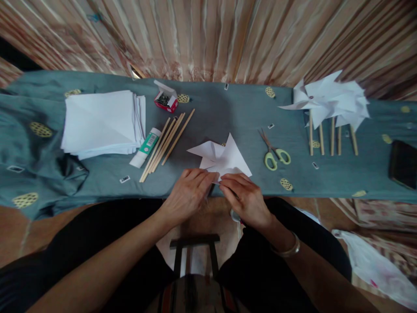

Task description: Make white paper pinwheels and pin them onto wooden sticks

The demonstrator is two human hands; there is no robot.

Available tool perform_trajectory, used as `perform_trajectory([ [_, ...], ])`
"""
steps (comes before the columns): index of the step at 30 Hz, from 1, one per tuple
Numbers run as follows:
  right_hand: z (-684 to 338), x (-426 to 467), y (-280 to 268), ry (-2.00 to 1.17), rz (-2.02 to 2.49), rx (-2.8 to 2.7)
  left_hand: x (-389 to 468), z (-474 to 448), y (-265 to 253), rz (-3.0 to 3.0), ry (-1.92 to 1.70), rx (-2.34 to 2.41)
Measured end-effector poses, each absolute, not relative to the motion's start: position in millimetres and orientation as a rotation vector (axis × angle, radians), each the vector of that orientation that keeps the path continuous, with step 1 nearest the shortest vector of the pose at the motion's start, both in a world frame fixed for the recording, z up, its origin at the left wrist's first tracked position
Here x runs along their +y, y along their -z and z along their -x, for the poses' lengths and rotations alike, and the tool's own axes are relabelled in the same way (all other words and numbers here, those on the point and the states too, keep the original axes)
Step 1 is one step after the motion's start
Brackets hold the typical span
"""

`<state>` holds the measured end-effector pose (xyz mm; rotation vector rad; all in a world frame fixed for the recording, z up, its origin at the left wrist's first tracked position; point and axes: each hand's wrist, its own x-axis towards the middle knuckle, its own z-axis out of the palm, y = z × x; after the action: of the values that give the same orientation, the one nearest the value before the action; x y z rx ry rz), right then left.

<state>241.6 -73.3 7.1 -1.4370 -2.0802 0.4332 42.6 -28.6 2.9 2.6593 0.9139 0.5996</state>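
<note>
A white paper pinwheel (224, 157) lies at the table's front edge, its pointed blades spread away from me. My left hand (190, 191) pinches the near part of the paper from the left. From the right, my right hand (246, 198) grips the same near part, fingertips close to those of the left. Both hands hide the pinwheel's closest blade. Right of it, green-handled scissors (273, 152) rest with their blades slightly apart. Several thin wooden sticks (166, 141) lie to the left, beside a green and white glue stick (145, 148).
A stack of white paper (99, 124) sits on the left of the cloth-covered table (247, 108). Behind the sticks stands an open red box (166, 98) of small dark pins. Several pinwheels on sticks (329, 102) lie at right, near a black phone (403, 163).
</note>
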Motion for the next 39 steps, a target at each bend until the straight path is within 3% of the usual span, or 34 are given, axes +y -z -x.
perform_trajectory([
  [11,-239.7,-66.4,-5.7,-0.653,1.765,-1.708,-32.5,-45.0,-4.5,-2.716,-0.526,0.9],
  [39,-240.0,-63.2,-7.2,-0.566,1.806,-1.844,-37.1,-54.5,-2.5,-2.707,-0.405,0.891],
])
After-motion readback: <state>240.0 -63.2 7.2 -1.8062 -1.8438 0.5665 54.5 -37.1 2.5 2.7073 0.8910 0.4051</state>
